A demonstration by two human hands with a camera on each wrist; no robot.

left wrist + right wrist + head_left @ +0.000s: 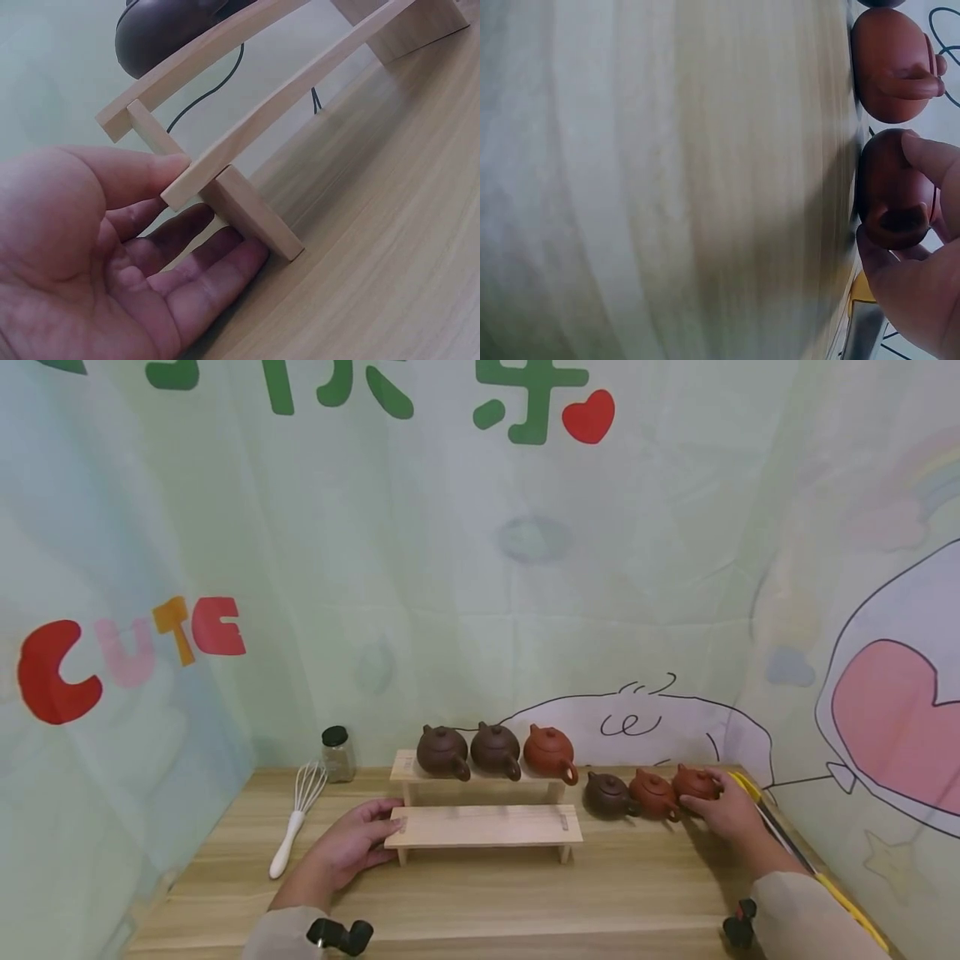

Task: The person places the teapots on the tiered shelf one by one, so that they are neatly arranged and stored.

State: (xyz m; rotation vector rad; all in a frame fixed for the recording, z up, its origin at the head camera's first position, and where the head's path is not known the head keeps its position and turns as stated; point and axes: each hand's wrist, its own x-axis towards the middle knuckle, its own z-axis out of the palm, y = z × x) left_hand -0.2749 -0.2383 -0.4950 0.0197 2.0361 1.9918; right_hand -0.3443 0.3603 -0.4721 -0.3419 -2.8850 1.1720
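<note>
My left hand [351,845] holds the left end of a two-step wooden display stand [483,828], thumb on the lower board's end and fingers beside its leg [255,214]. My right hand [726,814] grips a reddish-brown teapot [693,782] at the right end of a row on the table, with thumb and fingers on either side of its body. Left of it are another reddish teapot [652,793] and a dark brown teapot [607,796]. On the upper step sit two dark teapots [441,752] and a reddish teapot [548,750]. The lower step is bare.
A whisk [294,827] with a white handle lies left of my left hand. Behind it stands a jar [339,758] with a black lid. A yellow and black long item [787,843] runs along the table's right edge. A printed cloth [450,568] hangs behind the table [525,902].
</note>
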